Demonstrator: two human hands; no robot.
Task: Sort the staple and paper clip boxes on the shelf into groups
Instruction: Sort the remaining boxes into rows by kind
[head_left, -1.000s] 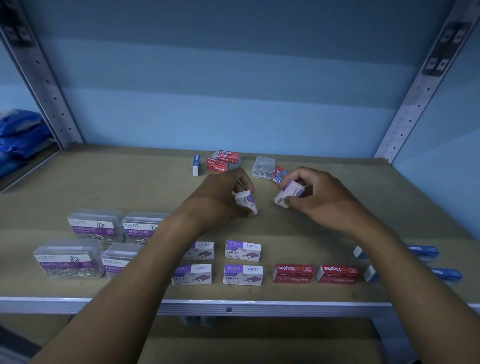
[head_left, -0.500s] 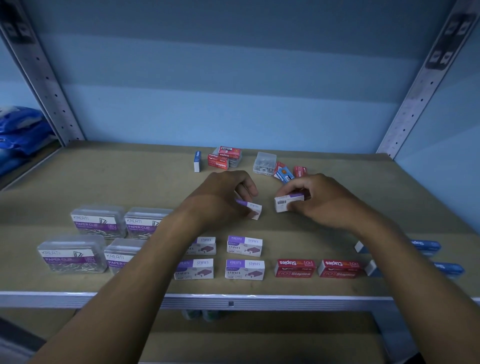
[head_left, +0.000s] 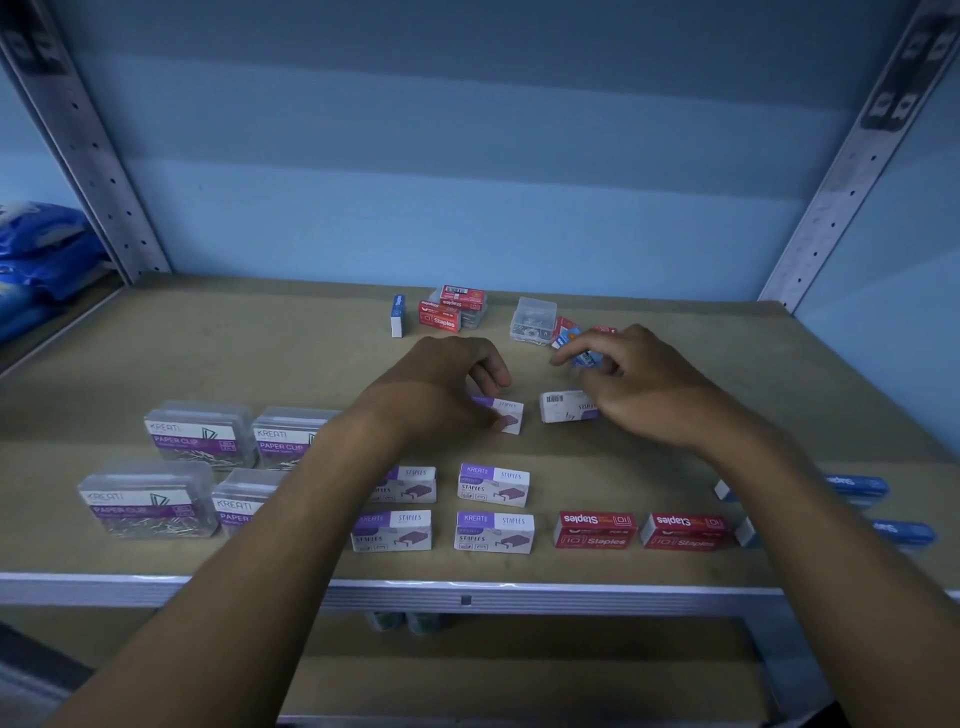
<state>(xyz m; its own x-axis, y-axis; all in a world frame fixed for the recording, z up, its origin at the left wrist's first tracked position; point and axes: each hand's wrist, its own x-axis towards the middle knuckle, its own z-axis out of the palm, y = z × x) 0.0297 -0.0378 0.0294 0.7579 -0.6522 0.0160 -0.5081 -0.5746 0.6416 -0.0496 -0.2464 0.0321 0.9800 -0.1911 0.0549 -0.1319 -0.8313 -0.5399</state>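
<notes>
On the wooden shelf (head_left: 208, 358) my left hand (head_left: 441, 384) grips a purple-and-white staples box (head_left: 508, 414) that rests on the board. My right hand (head_left: 644, 389) pinches a small blue box (head_left: 586, 358) at the back pile. Just below its fingers another white staples box (head_left: 563, 406) lies free, barcode side up. Sorted groups line the front: clear paper clip boxes (head_left: 200, 434) on the left, purple staples boxes (head_left: 493, 486) in the middle, red staples boxes (head_left: 595, 529), and blue boxes (head_left: 857, 486) partly hidden by my right forearm.
At the back stand an upright blue box (head_left: 397, 314), stacked red staples boxes (head_left: 447, 312), a small clear box (head_left: 532, 319) and a red box (head_left: 562, 328). Metal uprights (head_left: 841, 176) flank the shelf. Blue packets (head_left: 41, 249) lie in the bay to the left.
Both hands brought their staples boxes down onto the shelf. My right hand let go of its white box and moved back to pinch the blue box.
</notes>
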